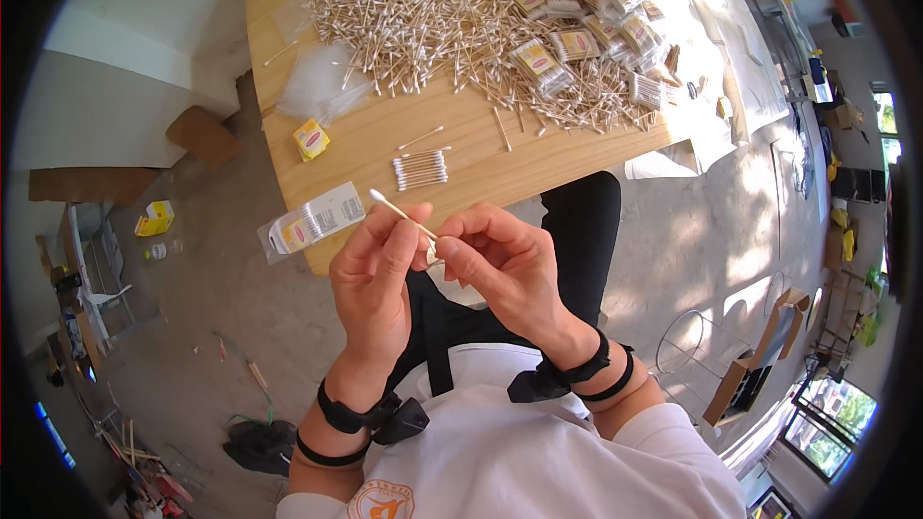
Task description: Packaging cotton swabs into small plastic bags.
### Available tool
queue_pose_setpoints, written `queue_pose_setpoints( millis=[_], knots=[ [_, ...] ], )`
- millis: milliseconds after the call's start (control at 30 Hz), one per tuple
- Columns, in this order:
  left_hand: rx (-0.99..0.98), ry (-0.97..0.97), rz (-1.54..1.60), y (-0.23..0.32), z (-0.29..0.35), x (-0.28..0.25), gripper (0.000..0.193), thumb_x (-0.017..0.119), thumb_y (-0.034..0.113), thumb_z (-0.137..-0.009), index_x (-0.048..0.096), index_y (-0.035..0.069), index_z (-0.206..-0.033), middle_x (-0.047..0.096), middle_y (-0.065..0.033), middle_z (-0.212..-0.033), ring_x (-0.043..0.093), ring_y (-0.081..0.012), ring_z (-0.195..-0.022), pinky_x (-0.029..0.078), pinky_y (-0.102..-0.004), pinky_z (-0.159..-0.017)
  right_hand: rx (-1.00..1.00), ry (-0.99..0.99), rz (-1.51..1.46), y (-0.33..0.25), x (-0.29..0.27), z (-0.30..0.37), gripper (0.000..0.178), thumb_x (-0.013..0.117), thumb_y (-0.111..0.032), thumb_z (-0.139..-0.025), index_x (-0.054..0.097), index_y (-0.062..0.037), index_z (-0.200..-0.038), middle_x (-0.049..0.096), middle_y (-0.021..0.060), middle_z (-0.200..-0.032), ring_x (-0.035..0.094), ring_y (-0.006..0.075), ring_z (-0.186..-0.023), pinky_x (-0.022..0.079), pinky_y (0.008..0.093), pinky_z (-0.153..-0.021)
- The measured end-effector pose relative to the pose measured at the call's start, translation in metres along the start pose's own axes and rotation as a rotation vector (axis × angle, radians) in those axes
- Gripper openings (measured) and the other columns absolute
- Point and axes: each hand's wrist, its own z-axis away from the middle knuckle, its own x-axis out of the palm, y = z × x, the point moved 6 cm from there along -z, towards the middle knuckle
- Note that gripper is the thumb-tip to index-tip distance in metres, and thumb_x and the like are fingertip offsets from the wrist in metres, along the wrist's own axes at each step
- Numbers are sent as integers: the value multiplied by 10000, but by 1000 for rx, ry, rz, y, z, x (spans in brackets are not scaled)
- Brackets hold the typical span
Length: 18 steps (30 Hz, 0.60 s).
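Observation:
A cotton swab [404, 213] is held at a slant between my two hands, its white tip pointing up and left. My left hand [375, 274] pinches it near the middle with thumb and fingertips. The thumb and fingers of my right hand [505, 264] are closed on its lower end, which they hide. Just beyond my hands, a neat row of several swabs [420, 169] lies on the wooden table [481, 168], with a single swab [421, 137] behind it. Left of my left hand, a clear packet with a yellow label [315, 222] rests at the table's near corner.
A large heap of loose swabs [413, 19] covers the table's far side. Filled packs [543, 67] are piled on its right part. Clear plastic bags [325, 84] and small yellow cards [311, 140] lie at the left. White cloth [716, 38] drapes the right end.

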Motion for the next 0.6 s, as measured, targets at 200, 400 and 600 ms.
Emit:
queue_pose_setpoints(
  millis=[200, 400, 600],
  knots=[
    [70, -58, -48, 4, 1, 8, 147, 598, 54, -997, 664, -49, -1079, 592, -5, -905, 518, -61, -764, 441, -219, -707, 57, -61, -115, 7, -1, 2, 144, 608, -123, -1012, 609, 16, -1048, 665, 30, -943, 599, 72, -777, 496, 216, -680],
    [72, -26, -104, 3, 1, 11, 155, 622, 81, -981, 677, -38, -1064, 611, 7, -860, 529, -65, -748, 436, -224, -707, 135, -122, -153, 12, -3, 4, 179, 605, -162, -1018, 606, 8, -1073, 659, 28, -956, 608, 72, -796, 490, 220, -685],
    [45, -7, -284, -14, -9, 1, 75, 636, 40, -968, 669, -10, -1014, 626, -25, -939, 600, -83, -797, 488, -250, -746, -147, 108, 105, 18, -15, -6, 213, 664, -113, -970, 612, 24, -1124, 680, 38, -944, 639, 105, -821, 524, 260, -753]
  ],
)
